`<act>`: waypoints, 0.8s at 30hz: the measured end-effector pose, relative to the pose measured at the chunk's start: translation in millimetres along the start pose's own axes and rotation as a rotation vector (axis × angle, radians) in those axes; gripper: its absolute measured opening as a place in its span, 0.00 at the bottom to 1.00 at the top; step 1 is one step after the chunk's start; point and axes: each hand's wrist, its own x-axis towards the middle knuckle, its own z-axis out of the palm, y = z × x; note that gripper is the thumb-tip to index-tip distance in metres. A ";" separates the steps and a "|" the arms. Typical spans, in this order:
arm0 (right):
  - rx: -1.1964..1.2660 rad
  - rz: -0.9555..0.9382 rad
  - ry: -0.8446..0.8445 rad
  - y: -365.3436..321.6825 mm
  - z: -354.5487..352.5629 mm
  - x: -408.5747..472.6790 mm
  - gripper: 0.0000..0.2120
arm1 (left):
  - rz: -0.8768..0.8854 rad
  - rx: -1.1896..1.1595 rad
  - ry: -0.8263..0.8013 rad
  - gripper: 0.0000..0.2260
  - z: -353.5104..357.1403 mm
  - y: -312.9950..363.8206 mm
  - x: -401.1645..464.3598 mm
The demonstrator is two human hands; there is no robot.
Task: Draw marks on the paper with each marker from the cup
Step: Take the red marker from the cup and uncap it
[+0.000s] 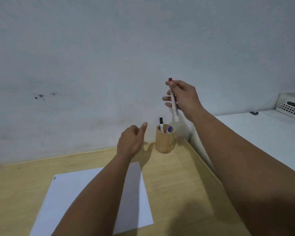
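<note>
A round wooden cup (165, 142) stands near the far right corner of the wooden desk (186, 181). Inside it are a black-capped marker (161, 123) and a blue-capped marker (169, 129). My right hand (184, 96) is raised above the cup, holding a red-capped white marker (173, 103) almost upright, red cap on top. My left hand (131, 139) hovers just left of the cup with fingers loosely apart and nothing in it. A white sheet of paper (71, 195) lies on the desk nearer to me, partly covered by my left forearm, with a small blue mark at its far left corner.
A grey wall rises right behind the desk. To the right stands a white surface (262, 133) carrying a white perforated basket (291, 104) and a small dark object (254, 113).
</note>
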 end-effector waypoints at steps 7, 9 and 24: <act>-0.243 0.154 -0.489 20.4 110.6 -77.1 0.08 | -0.105 -0.102 -0.075 0.30 -145.2 -6.9 -26.3; -0.193 0.175 -0.552 28.4 141.1 -103.9 0.05 | -0.134 -0.072 -0.208 0.26 -176.1 -14.8 -44.4; -0.280 0.092 -0.632 28.4 233.9 -202.7 0.09 | -0.283 0.121 -0.276 0.20 -295.4 -72.4 -114.9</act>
